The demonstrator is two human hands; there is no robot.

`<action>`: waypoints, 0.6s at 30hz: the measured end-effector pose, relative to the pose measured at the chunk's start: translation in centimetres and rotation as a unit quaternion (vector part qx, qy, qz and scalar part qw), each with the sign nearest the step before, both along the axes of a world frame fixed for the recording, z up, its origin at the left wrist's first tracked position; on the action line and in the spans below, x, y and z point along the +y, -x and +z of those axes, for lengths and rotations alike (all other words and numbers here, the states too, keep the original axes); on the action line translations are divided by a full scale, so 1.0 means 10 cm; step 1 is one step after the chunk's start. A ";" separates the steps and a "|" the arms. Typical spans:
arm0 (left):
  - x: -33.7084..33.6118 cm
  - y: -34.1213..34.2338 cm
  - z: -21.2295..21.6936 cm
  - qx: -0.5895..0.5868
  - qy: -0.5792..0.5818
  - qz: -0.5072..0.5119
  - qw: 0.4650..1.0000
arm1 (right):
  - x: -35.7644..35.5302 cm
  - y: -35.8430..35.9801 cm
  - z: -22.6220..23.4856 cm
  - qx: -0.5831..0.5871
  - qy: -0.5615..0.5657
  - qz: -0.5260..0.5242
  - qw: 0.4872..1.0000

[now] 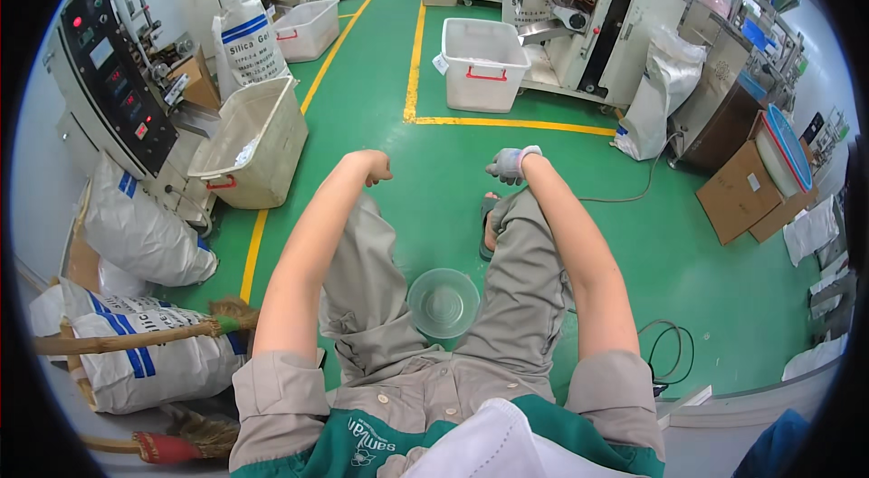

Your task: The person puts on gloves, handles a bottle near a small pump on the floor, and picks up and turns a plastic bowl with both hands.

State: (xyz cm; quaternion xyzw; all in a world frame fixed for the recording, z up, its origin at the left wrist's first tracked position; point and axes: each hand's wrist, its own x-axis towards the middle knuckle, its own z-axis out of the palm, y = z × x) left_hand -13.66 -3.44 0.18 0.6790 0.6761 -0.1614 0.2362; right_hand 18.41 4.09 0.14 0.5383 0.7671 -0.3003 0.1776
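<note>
Bowl (443, 303) is clear; beyond it are the bare left hand (371, 167) and the gloved right hand (510, 166), fingers curled on both; whether they pinch something, I cannot tell

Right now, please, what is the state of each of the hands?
Left hand: bare and curled, nothing seen in it; whether fully closed cannot be told.
Right hand: gloved and curled, nothing seen in it; whether fully closed cannot be told.
</note>
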 end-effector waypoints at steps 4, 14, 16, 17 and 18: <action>-0.01 0.03 -0.01 -0.008 0.003 0.003 1.000 | -0.01 0.02 0.02 -0.003 0.000 0.004 1.000; 0.01 0.03 -0.01 -0.004 0.005 0.005 1.000 | 0.01 0.01 0.00 -0.001 0.001 -0.002 1.000; 0.01 0.03 -0.01 -0.007 -0.005 0.005 1.000 | 0.00 0.01 0.00 0.003 0.002 -0.001 1.000; 0.01 0.02 -0.01 -0.001 0.005 0.003 1.000 | 0.01 0.00 0.00 0.003 0.001 -0.001 1.000; 0.02 0.02 0.00 0.004 0.015 0.001 1.000 | 0.01 0.00 0.00 0.001 0.001 -0.002 1.000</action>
